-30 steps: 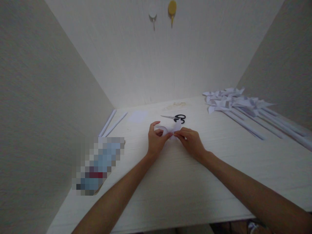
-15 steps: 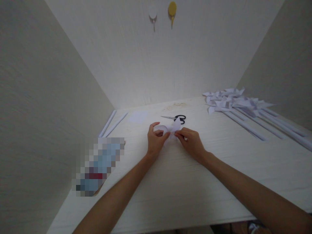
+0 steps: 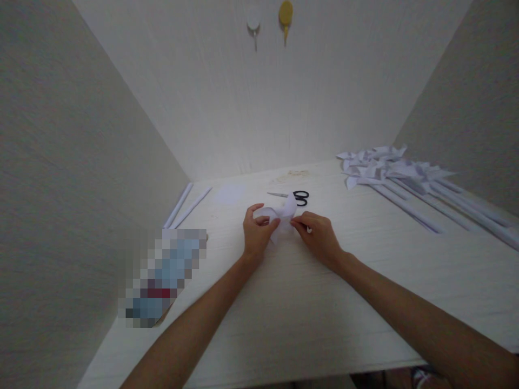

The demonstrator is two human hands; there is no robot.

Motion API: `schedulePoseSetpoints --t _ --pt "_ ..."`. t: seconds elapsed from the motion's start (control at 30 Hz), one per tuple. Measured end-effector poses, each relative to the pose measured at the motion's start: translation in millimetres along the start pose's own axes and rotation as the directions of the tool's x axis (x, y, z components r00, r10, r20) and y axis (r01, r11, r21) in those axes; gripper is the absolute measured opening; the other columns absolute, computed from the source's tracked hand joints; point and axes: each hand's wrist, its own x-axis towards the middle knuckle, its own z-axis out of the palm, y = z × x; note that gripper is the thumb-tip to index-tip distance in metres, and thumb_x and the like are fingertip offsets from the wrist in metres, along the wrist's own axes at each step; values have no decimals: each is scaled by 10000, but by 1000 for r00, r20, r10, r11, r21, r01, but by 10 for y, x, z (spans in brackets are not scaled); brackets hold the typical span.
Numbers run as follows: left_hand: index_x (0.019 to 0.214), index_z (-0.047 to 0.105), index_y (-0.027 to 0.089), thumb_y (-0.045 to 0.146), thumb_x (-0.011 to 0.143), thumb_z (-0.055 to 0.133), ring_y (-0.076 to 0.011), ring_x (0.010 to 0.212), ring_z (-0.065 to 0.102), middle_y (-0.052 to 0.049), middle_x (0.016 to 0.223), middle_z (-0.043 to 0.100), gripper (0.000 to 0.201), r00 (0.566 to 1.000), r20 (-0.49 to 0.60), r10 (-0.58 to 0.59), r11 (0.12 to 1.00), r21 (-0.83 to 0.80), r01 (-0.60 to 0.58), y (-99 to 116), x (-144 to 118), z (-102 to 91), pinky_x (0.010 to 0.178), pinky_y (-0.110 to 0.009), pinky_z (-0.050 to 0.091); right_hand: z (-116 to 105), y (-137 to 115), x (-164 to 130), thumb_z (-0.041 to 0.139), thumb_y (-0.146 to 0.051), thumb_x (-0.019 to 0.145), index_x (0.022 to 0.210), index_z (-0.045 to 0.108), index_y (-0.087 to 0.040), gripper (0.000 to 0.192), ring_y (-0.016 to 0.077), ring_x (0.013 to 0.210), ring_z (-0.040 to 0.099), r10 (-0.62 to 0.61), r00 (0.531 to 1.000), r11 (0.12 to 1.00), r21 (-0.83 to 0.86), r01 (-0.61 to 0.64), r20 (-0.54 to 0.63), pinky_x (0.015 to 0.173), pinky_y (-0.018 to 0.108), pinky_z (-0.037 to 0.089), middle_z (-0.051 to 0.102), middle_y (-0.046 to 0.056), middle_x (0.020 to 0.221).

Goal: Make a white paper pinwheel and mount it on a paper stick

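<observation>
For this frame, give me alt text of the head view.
Both hands, left hand and right hand, pinch a folded white paper piece over a white table. Black scissors lie just behind; finished paper pinwheels are piled far right.

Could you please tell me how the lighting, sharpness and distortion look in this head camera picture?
Head view: soft, even light, brightest on the back wall above the table, no glare; the side walls flare outward from a wide lens; the paper between both hands is slightly soft; a pixelated patch hides something at left.

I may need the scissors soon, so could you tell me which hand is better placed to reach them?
Probably the right hand: the scissors lie just beyond it, handles on its side. Both hands pinch the folded paper, and the left hand sits farther away.
</observation>
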Motion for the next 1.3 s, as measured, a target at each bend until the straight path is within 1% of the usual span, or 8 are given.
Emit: schedulePoseSetpoints --t 0.23,0.5,0.63,0.73,0.93,1.07,1.3 --pt "975 454 157 160 498 675 -87 489 525 51 552 541 525 1000 3 -7 1000 -15 7 4 -4 6 468 -186 396 4 -3 -6 498 -186 784 684 615 -153 158 120 565 499 5 1000 1000 7 -5 -11 559 225 378 570 26 620" --pt "949 466 157 160 497 674 -73 457 494 61 532 531 498 1000 5 10 1000 8 -10 23 -11 10 443 -173 375 -2 -13 -8 497 -208 783 662 598 -157 165 111 531 478 11 1000 1000 -19 -11 17 541 221 359 562 16 598" --pt "941 469 157 171 495 676 -84 467 512 55 532 540 492 1000 5 20 1000 18 -20 27 -19 8 450 -183 383 13 -31 -5 480 -241 790 590 547 -162 226 104 497 456 36 998 997 -74 -33 43 504 218 326 549 8 565" --pt "936 465 157 176 501 672 -79 440 498 61 509 535 482 999 15 30 999 34 -31 40 -28 9 433 -176 369 27 -58 -5 468 -248 790 556 503 -170 250 102 476 430 43 998 987 -156 -34 53 483 222 290 522 -2 533" --pt "924 467 158 178 513 663 -70 403 469 69 477 517 455 999 28 44 996 73 -46 36 -22 4 399 -164 340 28 -105 -16 444 -255 803 570 499 -176 252 116 476 422 -1 999 952 -306 17 50 495 245 244 542 7 534" --pt "931 470 158 184 515 661 -79 429 495 57 505 538 458 999 29 44 998 50 -46 27 -20 4 422 -174 362 21 -126 -18 412 -241 823 576 504 -175 271 114 472 427 -53 997 946 -316 67 53 511 250 243 559 13 541" --pt "909 486 158 176 507 665 -83 432 502 51 507 550 440 999 25 36 998 55 -37 26 -14 6 429 -180 366 21 -149 -13 396 -251 838 576 509 -172 296 113 459 435 -48 998 945 -321 60 45 533 259 248 579 17 546"
